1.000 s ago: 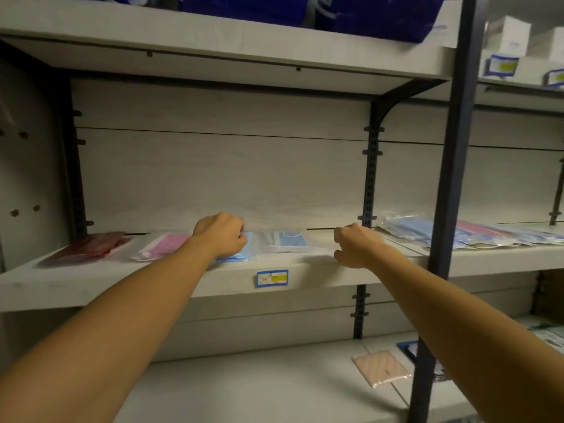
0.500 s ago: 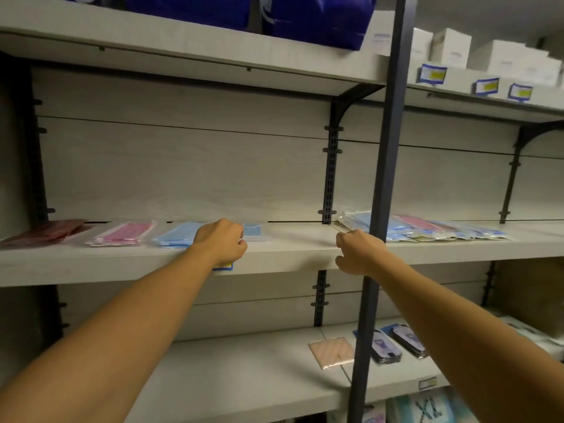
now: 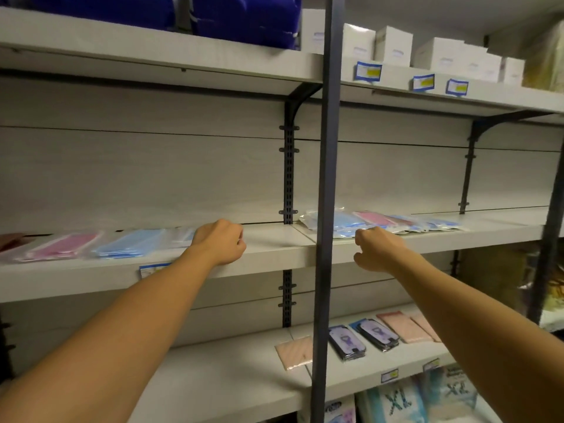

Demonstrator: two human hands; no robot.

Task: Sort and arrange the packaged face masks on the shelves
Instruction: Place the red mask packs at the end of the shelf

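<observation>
Both arms stretched toward the middle shelf of a grey store rack. Left hand curled into a loose fist, holding nothing visible, knuckles over the shelf's front part. Just to the left of that hand, partly hidden behind it, a clear packet with a pale blue mask; further left in the same row, flat on the shelf, a blue mask packet, then a pink mask packet, and at the frame's edge a dark red packet, only partly seen. Right hand also curled, fingers bent under, gripping nothing that could be made out, poised at the shelf edge just right of a dark upright post. Directly beyond that hand, a loose overlapping pile of mask packets, blue and pink, spread to the right along the shelf; whether the fingertips touched the pile could not be told. Below the right arm, on the lower shelf, peach packets and dark printed packets laid side by side. Above both hands, on the top shelf, dark blue bags to the left and white boxes to the right, with blue-and-yellow price tags on the shelf lip.
</observation>
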